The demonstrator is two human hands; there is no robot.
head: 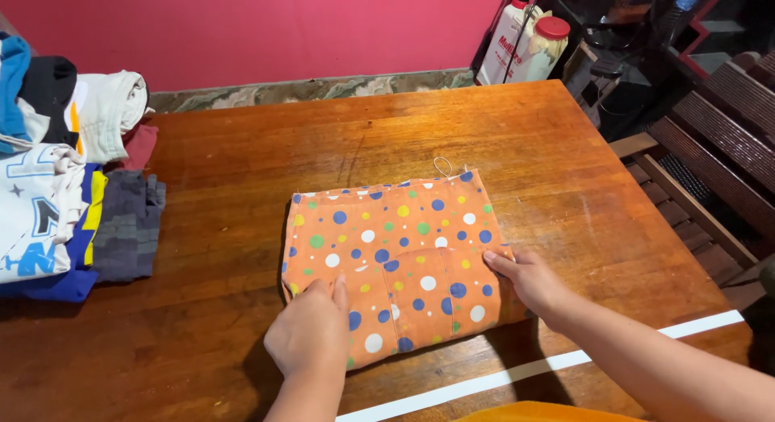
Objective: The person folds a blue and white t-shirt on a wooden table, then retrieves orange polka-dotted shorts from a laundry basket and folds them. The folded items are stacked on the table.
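An orange cloth (404, 244) with blue, white, green and yellow dots lies folded flat on the wooden table (339, 139). A small thread loop sticks out at its far edge. My left hand (311, 329) pinches the cloth's near left edge, fingers curled over it. My right hand (529, 281) rests flat on the cloth's right edge, fingertips pressing the fabric down.
A heap of clothes (64, 172) in white, blue, grey and dark red sits at the table's left edge. A white tape strip (613, 349) runs along the near edge. Behind the table's far right corner stands a white jug with a red lid (525, 42). Wooden slatted furniture (710, 147) stands to the right.
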